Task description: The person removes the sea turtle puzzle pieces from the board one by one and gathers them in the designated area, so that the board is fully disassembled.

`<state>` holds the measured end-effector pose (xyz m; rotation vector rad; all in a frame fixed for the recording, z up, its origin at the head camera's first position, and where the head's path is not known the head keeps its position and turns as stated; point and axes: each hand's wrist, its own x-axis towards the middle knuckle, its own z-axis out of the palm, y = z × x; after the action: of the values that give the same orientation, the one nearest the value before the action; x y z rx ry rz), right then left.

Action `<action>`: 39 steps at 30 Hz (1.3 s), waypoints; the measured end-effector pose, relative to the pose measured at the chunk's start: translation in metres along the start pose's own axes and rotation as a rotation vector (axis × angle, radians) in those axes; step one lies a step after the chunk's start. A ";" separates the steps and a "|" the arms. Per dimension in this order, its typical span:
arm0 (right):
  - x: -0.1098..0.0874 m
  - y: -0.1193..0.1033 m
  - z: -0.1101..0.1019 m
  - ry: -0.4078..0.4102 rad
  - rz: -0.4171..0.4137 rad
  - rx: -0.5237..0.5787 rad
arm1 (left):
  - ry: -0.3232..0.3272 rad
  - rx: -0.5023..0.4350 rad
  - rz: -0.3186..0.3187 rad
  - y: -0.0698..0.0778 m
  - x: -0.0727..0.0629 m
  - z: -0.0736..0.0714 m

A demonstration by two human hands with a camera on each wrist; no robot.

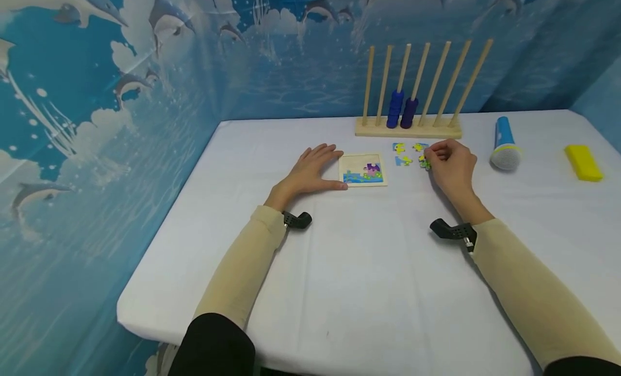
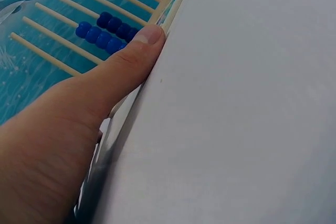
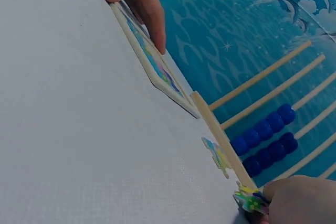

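A small wooden puzzle board [image 1: 351, 164] lies on the table, with blue, pink and purple pieces fitted along its bottom and right side. My left hand [image 1: 312, 170] is at its left edge, fingers spread, the thumb [image 2: 149, 35] touching the near corner. To the board's right my right hand [image 1: 452, 163] pinches a green and yellow puzzle piece [image 3: 251, 200] between thumb and fingertips, low over the tablecloth. Loose beside it are several jigsaw pieces in blue and yellow, among them a near one [image 1: 404, 160] and a far one [image 1: 399, 147]. The right palm is hidden.
Behind the pieces stands a wooden bead rack [image 1: 408, 130] with upright rods, two of them carrying blue beads [image 1: 395, 109]. A blue toy microphone [image 1: 505, 144] and a yellow block [image 1: 584, 162] lie to the right on the white tablecloth [image 1: 368, 268]. Dolphin-print curtains surround the table's back and left.
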<state>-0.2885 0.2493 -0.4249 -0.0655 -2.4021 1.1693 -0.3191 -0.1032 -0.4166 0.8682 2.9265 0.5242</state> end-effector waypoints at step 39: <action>-0.008 -0.013 0.004 -0.037 -0.027 -0.146 | -0.014 -0.009 -0.006 0.001 0.004 -0.002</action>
<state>-0.2813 0.2364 -0.4196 -0.0587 -2.5093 0.9905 -0.3219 -0.1013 -0.4143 0.8579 2.9113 0.5280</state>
